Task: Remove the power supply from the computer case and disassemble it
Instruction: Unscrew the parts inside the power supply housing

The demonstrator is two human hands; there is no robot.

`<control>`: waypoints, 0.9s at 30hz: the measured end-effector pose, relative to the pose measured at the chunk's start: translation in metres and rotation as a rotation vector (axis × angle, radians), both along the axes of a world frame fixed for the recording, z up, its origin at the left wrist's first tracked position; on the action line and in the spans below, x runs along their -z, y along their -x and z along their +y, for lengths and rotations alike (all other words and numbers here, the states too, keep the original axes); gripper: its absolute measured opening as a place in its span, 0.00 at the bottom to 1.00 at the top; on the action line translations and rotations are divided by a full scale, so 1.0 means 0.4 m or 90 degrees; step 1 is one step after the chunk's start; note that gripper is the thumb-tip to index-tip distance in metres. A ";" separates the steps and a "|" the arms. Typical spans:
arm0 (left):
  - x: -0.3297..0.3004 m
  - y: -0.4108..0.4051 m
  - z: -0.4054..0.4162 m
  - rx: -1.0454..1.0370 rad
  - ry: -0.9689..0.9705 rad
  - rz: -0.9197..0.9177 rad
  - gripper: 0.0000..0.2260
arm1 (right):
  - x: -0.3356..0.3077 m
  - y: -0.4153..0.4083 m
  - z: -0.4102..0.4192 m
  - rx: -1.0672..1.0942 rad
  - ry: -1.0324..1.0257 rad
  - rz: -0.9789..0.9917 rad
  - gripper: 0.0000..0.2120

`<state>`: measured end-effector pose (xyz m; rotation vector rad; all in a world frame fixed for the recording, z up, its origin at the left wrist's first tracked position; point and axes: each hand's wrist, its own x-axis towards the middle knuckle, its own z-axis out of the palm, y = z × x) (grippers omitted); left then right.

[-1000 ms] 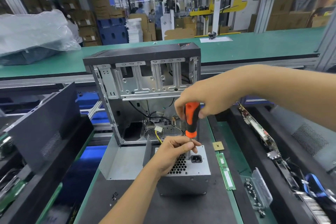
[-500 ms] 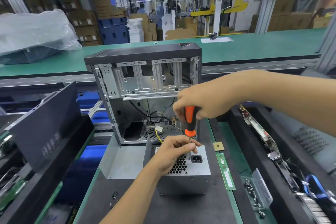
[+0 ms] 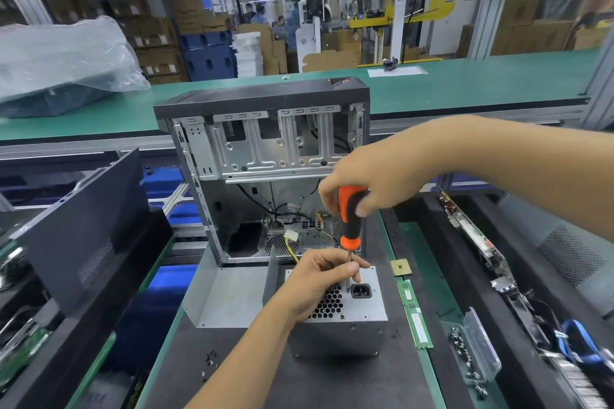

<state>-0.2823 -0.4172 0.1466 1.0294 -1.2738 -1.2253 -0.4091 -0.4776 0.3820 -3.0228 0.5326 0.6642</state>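
PSU point(image 3: 345, 312) is already out, sitting on the table point(image 3: 332, 382) just in front of the open case point(image 3: 262, 156). Right hand point(image 3: 372, 176) clenches the screwdriver point(image 3: 349, 216); left hand point(image 3: 319, 279) fingers pinch its shaft by the PSU socket. If the tip cams out, it could jab those fingers or strip the screw.

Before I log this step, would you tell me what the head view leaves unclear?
- Screwdriver tip and its screw: hidden by the left hand on the power supply.
- Screwdriver's handle top: covered by the right hand's grip.
- Loose screws on the mat: too small.
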 end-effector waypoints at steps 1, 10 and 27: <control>0.000 0.000 0.000 0.001 -0.001 -0.001 0.06 | -0.004 0.002 -0.003 -0.012 -0.019 -0.001 0.12; -0.001 -0.003 0.000 0.009 -0.013 -0.010 0.13 | 0.036 -0.005 0.009 0.100 0.157 -0.045 0.26; -0.006 0.001 0.004 0.002 -0.001 -0.012 0.08 | 0.007 -0.008 0.002 0.028 0.033 0.006 0.08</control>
